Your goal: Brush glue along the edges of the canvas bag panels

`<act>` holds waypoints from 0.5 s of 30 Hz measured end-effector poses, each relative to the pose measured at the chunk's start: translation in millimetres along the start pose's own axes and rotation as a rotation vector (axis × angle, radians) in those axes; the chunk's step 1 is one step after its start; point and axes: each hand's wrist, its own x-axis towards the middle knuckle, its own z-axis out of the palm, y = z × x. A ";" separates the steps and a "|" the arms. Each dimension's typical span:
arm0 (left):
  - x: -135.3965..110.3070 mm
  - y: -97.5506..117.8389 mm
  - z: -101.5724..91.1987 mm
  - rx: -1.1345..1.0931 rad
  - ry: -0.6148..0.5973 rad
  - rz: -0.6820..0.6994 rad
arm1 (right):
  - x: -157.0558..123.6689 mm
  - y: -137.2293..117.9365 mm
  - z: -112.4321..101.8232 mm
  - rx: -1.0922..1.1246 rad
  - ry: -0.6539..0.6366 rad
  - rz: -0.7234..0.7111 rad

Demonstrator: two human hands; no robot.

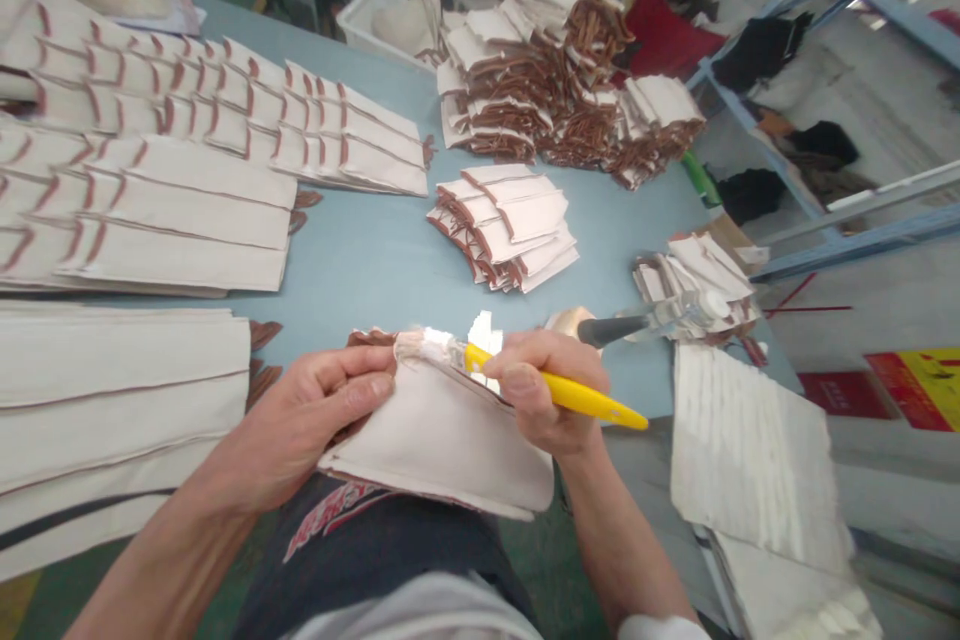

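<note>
My left hand (pixel 315 420) grips a cream, leather-like piece (pixel 450 440) with brown edging at its left end, thumb on top. The piece lies over my lap at the table's front edge. My right hand (pixel 555 380) is closed around a yellow-handled paintbrush (pixel 592 398). Its pale bristles touch the piece's upper edge close to my left fingertips. A small white scrap (pixel 484 330) lies just behind the brush. Beyond my right hand, a dark-handled tool (pixel 611 328) with a blurred, shiny end juts out; its kind is unclear.
On the blue table (pixel 360 250), overlapping rows of cream pieces (pixel 180 200) spread along the left. A small stack (pixel 510 220) sits centrally, with a large brown-and-cream pile (pixel 517 70) behind it. A white bin (pixel 382 25) stands at the back. Pale sheets (pixel 750 450) hang at right.
</note>
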 end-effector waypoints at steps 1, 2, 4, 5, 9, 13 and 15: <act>-0.1 1.3 1.7 -0.011 0.019 0.000 | -0.3 -2.7 0.3 0.007 0.042 -0.062; -0.1 2.5 3.2 -0.022 0.029 -0.001 | -0.1 -6.0 0.7 0.023 0.082 -0.123; -0.1 4.9 5.2 -0.034 0.013 -0.011 | 2.0 -12.7 1.7 0.051 0.089 -0.235; 0.0 5.8 5.7 -0.030 -0.001 -0.012 | 3.9 -15.1 2.2 0.053 0.053 -0.278; 1.9 6.2 3.9 0.080 0.012 0.035 | 12.3 -17.5 1.7 -0.038 -0.078 -0.309; 3.8 2.6 0.0 0.154 0.059 0.058 | 14.3 -17.7 1.9 -0.038 -0.027 -0.345; 3.6 0.7 -1.0 0.157 0.057 0.054 | 14.6 -17.7 5.1 -0.009 -0.045 -0.388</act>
